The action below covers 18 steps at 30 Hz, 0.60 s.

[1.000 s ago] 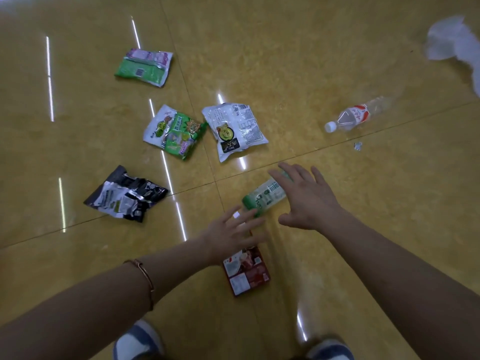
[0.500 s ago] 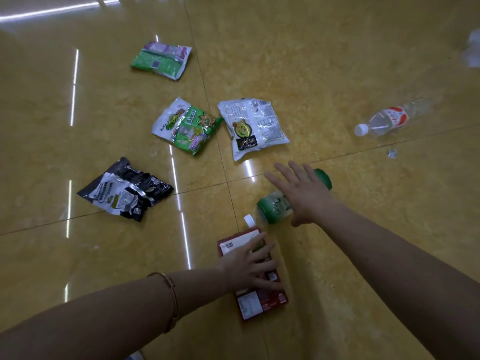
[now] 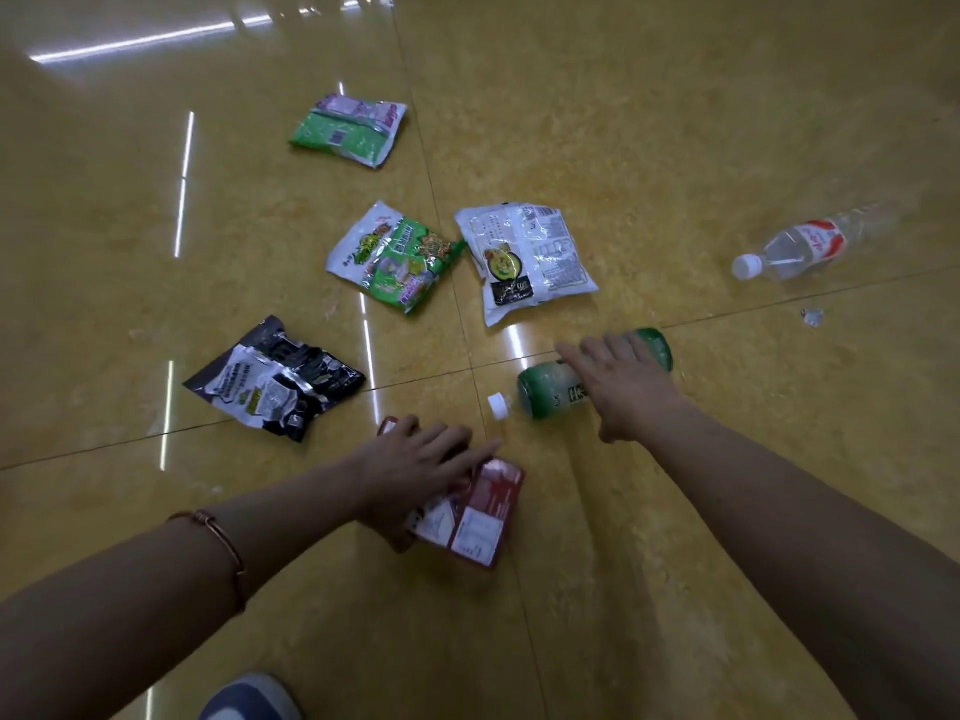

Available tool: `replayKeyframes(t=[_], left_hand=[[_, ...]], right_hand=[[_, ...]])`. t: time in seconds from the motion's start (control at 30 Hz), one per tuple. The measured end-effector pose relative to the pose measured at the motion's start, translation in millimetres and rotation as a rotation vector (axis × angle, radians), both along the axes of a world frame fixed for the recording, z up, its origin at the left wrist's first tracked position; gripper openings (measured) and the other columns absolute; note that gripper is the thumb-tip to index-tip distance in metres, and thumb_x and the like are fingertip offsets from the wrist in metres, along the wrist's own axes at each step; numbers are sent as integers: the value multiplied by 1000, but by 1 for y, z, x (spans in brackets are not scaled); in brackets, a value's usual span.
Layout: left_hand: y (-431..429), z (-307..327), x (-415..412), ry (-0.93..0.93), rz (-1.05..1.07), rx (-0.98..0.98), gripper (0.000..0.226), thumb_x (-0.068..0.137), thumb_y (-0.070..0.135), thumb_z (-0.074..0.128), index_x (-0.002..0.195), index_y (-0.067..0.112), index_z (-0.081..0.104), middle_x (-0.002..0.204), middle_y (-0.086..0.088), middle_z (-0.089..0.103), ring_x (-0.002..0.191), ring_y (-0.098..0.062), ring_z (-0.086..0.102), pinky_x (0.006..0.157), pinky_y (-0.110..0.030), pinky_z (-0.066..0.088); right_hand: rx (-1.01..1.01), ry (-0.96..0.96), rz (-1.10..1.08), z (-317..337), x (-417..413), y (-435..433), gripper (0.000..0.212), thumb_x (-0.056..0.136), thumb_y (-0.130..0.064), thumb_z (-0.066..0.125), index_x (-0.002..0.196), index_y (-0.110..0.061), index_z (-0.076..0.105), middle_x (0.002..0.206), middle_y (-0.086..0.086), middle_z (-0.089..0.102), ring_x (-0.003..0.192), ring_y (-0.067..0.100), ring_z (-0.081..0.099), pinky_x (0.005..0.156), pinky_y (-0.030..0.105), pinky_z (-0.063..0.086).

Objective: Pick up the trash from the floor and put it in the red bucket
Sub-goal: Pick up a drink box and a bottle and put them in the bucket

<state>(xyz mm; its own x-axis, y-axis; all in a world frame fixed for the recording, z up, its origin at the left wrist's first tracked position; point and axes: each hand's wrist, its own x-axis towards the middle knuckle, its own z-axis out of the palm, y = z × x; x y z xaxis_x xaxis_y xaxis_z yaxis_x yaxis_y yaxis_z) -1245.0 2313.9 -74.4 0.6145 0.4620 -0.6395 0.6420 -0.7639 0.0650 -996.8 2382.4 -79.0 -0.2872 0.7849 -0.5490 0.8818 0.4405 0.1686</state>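
Trash lies scattered over the yellow tiled floor [image 3: 675, 122], and both hands are down on the two nearest pieces. The right hand [image 3: 626, 392] rests palm-down across the middle of the green bottle [image 3: 545, 392]. The bottle lies on its side, its long axis running from 8 o'clock, where the white cap [image 3: 497, 406] points, to 2 o'clock, where the base shows past the knuckles. The fingers drape over the far side, barely bent. The thumb sticks out toward 6 o'clock, off the plastic, so nothing is clasped yet. Closing across the short axis looks like the next move.

The left hand [image 3: 421, 467] covers the far end of the red carton [image 3: 478, 517], whose length runs from 11 to 5 o'clock. Its fingers lie almost straight over the top face and the thumb drops by the near edge. Whether that amounts to a hold, I cannot tell. Each hand is the nearer one to its own piece.

Readable print is scarce. The green bottle's label shows pale block letters starting with what looks like an H, the rest hidden under the palm. The carton's white panels carry text too fine to read. At 2 o'clock a clear bottle [image 3: 795, 246] has a red and white label with script I cannot make out. A white packet [image 3: 524, 257] sits at 12 o'clock and a black packet [image 3: 275, 379] at 9. The red bucket is not in view.
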Motion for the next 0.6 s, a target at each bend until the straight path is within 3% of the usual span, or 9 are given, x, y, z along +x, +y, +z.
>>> replayKeyframes(t=[0.13,0.23,0.33,0.6], left_hand=[[6,5,-15,29,168,19,131,69,58,71,139,26,-34,155,-8,-3,140,-25,8,115,-49,17],[5,6,-19,57,170,26,130,69,62,69,132,28,-39,155,-8,-3,140,-25,9,115,-48,17],[4,7,-17,51,216,21,131,69,62,69,139,24,-34,155,-8,-4,141,-24,8,116,-46,14],[10,15,6,-3,301,88,123,67,56,73,149,14,-9,155,-9,2,142,-25,6,116,-43,5]], right_hand=[[-37,-8,-18,-6,-7,-4,77,81,-31,70,142,-13,26,143,12,32,132,28,35,113,43,23],[-147,52,-116,-9,-2,-12,81,73,-38,77,133,-11,30,132,10,37,118,27,47,88,38,45],[-155,140,-221,-8,6,-13,79,71,-39,78,125,-12,29,122,9,49,104,28,57,69,35,43],[-155,294,-478,4,13,-27,72,73,-45,74,123,-9,38,118,14,51,103,33,55,70,33,39]])
